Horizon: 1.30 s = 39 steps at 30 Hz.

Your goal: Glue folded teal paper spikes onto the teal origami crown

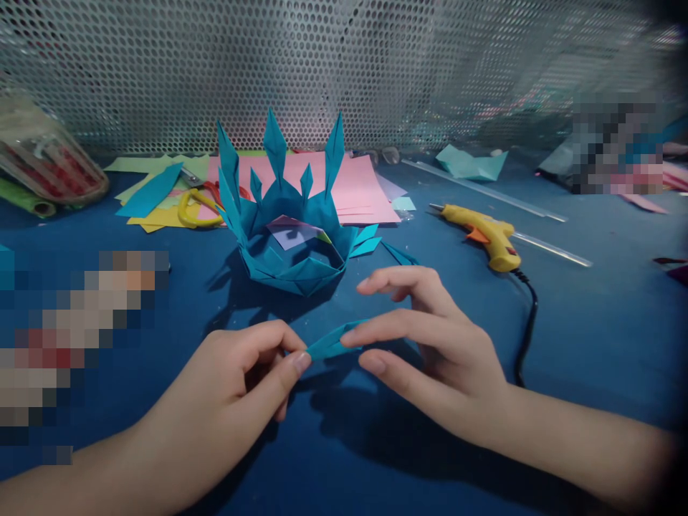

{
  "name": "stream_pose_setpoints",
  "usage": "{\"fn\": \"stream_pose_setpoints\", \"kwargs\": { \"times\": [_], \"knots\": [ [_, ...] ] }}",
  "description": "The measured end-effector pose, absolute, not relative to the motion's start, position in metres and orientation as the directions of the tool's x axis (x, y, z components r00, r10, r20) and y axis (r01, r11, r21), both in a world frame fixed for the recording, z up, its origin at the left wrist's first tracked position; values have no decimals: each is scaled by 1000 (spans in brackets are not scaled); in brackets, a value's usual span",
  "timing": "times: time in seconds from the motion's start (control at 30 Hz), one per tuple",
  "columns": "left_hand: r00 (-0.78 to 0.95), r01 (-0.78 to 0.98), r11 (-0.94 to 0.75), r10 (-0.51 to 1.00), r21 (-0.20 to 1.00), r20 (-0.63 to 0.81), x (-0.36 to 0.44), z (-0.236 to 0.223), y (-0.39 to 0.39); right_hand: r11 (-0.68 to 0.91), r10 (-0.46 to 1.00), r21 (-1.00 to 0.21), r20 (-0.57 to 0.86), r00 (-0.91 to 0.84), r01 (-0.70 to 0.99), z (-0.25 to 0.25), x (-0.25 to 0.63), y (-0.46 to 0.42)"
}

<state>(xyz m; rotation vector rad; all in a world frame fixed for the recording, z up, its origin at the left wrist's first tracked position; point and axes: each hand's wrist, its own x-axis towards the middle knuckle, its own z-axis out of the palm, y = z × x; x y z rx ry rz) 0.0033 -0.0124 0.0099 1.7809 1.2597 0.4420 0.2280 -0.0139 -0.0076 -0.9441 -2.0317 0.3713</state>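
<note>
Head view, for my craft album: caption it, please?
Left hand pinches folded blue paper in front of a paper crown.

Place: craft workspace | glue gun | scissors | coloured paper sheets | blue worktable

The narrow, folded blue paper piece has its left tip hidden in the left hand, its right end partly behind the right hand; the thin black cord passes out of sight behind the right forearm; the clear container with red contents is cut by the left edge; coarse pixel blocks mask two patches.
</note>
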Motion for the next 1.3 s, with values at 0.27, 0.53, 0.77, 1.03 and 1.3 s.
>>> {"fn": "stream_pose_setpoints", "kwargs": {
  "times": [0.27, 0.53, 0.77, 1.03, 1.3],
  "knots": [
    [420, 574, -92, 886, 813, -196, 2, 7, -12, 751, 658, -583, 618, -429, 311, -7, 229, -16],
    [394, 574, -78, 899, 815, -192, 2, 8, -14, 599, 782, -787, 533, -324, 151, -12, 227, -21],
    [304, 574, -18, 933, 819, -193, 7, 15, -18, 493, 870, -753, 429, -243, 435, -2, 227, -19],
    [280, 549, -15, 945, 836, -167, 2, 9, -12, 442, 892, -735, 420, -167, 513, -3, 231, -12],
    [249, 451, 54, 951, 891, -184, 0, 3, -10, 307, 946, -803, 317, -70, 510, -7, 236, 3]
  ]
}}
